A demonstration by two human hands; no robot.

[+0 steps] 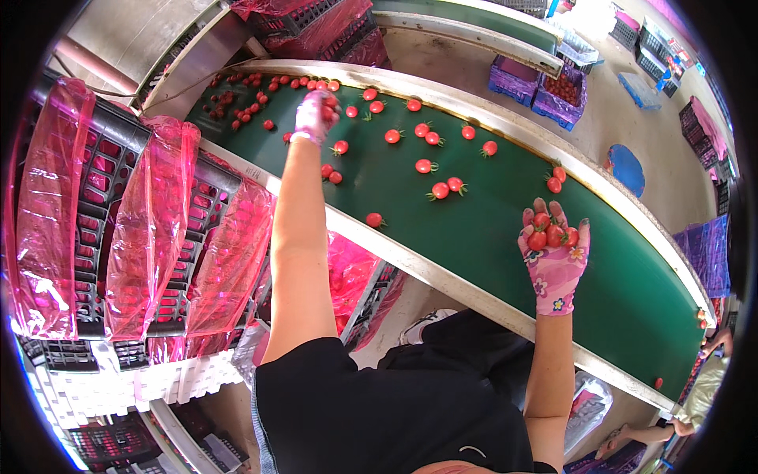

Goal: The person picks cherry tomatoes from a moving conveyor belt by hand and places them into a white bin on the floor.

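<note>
On the green belt (489, 229) in front of me, lots of little red tomatoes (425, 166) are lying, some alone and some in small bunches. I am wearing pink gloves with flowers on both hands. My right hand (555, 257) is hanging over the near side of the belt with the palm up, and my fingers are curling softly around a small pile of tomatoes (550, 233). The hand is cupped like a little bowl, not squeezed tight. My left hand (316, 116) is reaching far out across the belt to the other side. Its fingers are bent around a few tomatoes (328, 107) too, so it is gripping them. More tomatoes are sitting just beside that hand, and a big crowd of them (237, 99) is lying up near the far left end of the belt. On my left, black crates (103, 197) are standing in a row with shiny pink bags (150, 229) inside them. Past the belt, purple crates (545, 91) are sitting on the floor, and one is holding red tomatoes. Another person's arm (647, 434) is showing low on my right.
</note>
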